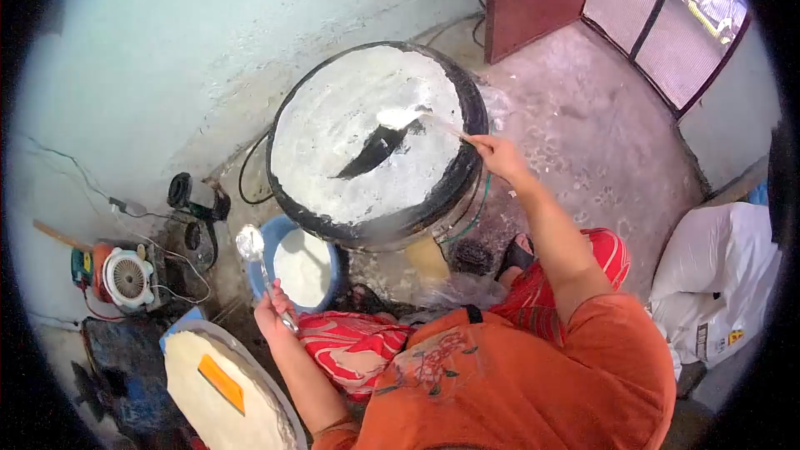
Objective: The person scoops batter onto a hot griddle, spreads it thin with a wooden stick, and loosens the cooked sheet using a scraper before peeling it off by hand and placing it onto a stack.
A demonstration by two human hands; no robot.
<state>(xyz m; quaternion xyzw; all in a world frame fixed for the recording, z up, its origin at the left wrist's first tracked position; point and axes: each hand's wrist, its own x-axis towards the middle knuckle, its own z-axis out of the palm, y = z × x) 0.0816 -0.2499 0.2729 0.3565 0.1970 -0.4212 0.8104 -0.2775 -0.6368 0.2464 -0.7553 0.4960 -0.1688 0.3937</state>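
A large round griddle [471, 104] stands in front of me, most of its dark top coated by a thin layer of white batter [333, 117]. One dark streak near the middle shows through. My right hand [498, 156] grips the thin handle of a spreader [400, 118], whose batter-covered head rests at the upper end of that streak. In my left hand [273, 310] is a metal ladle [250, 243], its bowl coated white. The ladle hangs over the left side of a blue bucket [335, 283] of white batter [302, 267].
At lower left lies a stack of pale thin flatbreads [196, 371] with an orange scraper [221, 383] on top. A small blower [127, 277] with wires sits farther left. White sacks [708, 275] stand at right, and a maroon door [533, 0] is at the back.
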